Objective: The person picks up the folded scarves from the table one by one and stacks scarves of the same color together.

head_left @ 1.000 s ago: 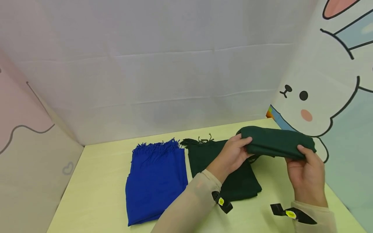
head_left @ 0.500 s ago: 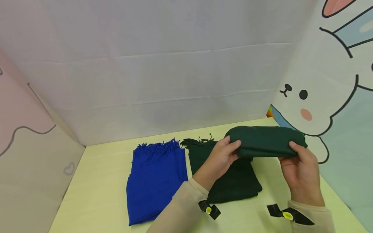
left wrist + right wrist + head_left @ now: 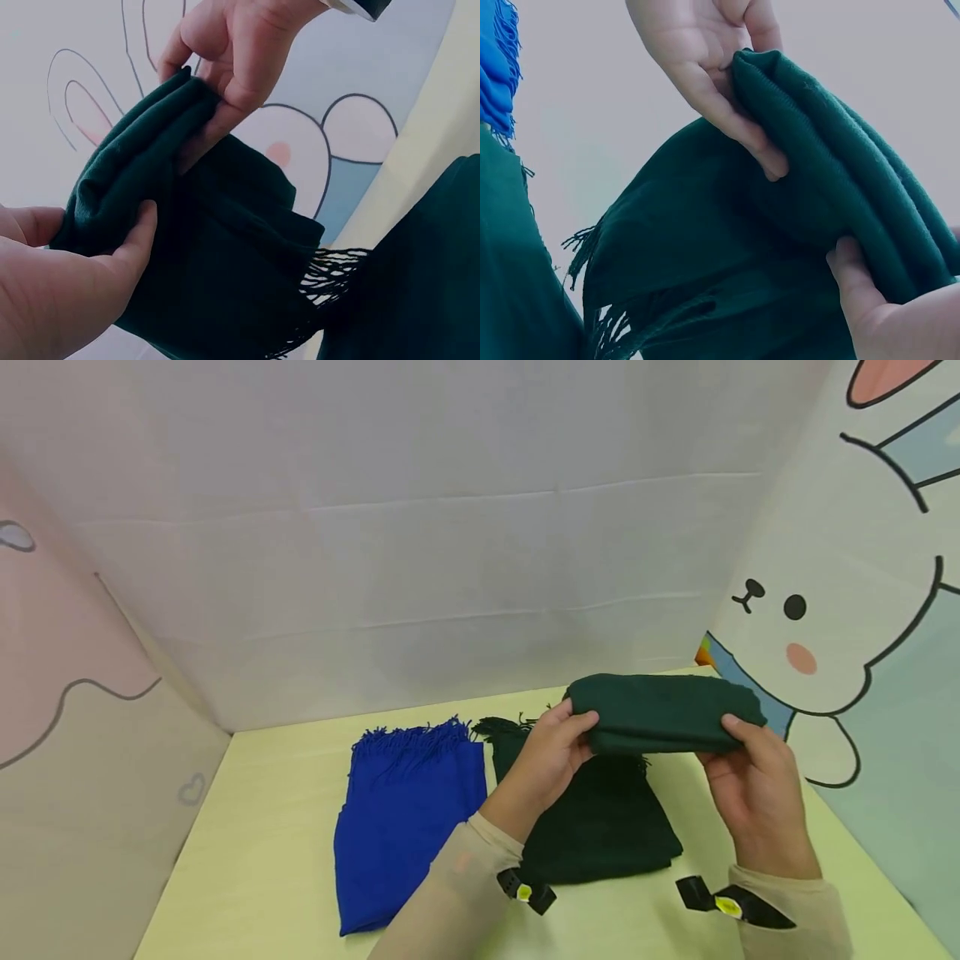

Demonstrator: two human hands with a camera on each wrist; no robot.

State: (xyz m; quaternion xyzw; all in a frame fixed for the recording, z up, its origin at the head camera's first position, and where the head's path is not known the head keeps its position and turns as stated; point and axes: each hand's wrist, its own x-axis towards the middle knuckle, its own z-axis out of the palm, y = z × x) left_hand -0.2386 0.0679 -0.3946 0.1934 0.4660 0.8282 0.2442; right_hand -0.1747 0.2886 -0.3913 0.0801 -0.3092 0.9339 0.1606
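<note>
Head view, folded green scarf (image 3: 663, 712) held level, left-right

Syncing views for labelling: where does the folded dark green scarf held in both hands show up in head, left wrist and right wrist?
Head: folded green scarf right of centre, lifted above the table, left hand and right hand at its ends.
Left wrist: fills lower centre, fringe to the right.
Right wrist: centre to right, fringe lower left.
Shared landmark: the scarf's fringe.

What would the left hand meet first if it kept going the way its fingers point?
The left hand already grips the end of the folded green scarf; straight on lies more of that scarf, then probably the right hand at its other end.
</note>
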